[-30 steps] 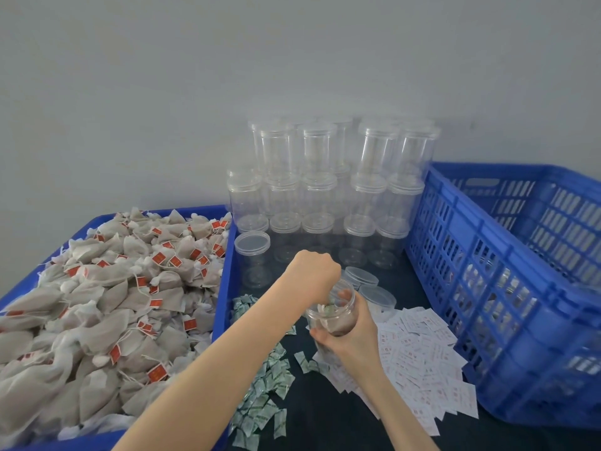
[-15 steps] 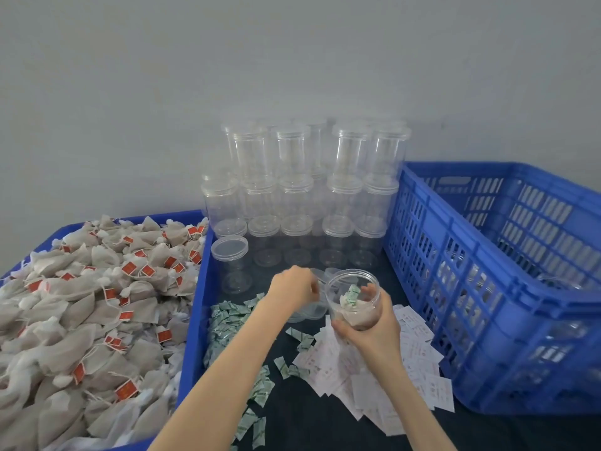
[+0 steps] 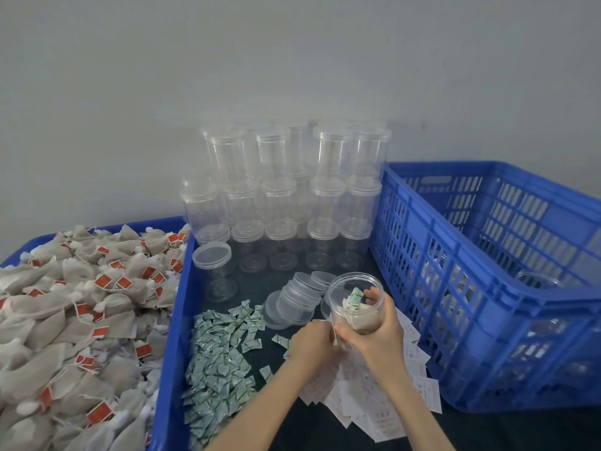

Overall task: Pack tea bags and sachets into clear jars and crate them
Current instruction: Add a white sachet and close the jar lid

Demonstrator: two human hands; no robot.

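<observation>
Change: the left hand (image 3: 313, 341) has come away from the mouth of the open clear plastic jar (image 3: 355, 301) and dropped to the loose white printed paper slips (image 3: 374, 398) on the dark table; half a second back it hung beside the rim, and a second back it was over the opening.
Jar contents: a green-and-white sachet (image 3: 353, 299) now stands inside on top of a beige mesh tea bag (image 3: 361, 320).
Meaning: this looks like the sachet step done for this jar and a paper slip being fetched next; the jar has no lid on and is not in the crate.
Left hand pose: knuckles up, low over the slips just beside the jar's base, fingers curled down; a white edge shows at the fingertips, but whether they pinch a slip I cannot tell.
Right hand pose: the right hand (image 3: 377, 333) wraps the jar's lower wall, thumb at the front and fingertips visible through the far side, holding it tilted toward the camera.
Jar place: lifted above the slips, between the scattered green sachets (image 3: 218, 359) and the blue slatted plastic crate (image 3: 487, 288).
Supplies: loose clear lids (image 3: 292, 301) lie behind the jar; stacked empty clear jars (image 3: 286, 196) stand by the wall; the heap of tea bags with red tags (image 3: 81, 307) fills the blue tray on the left.
</observation>
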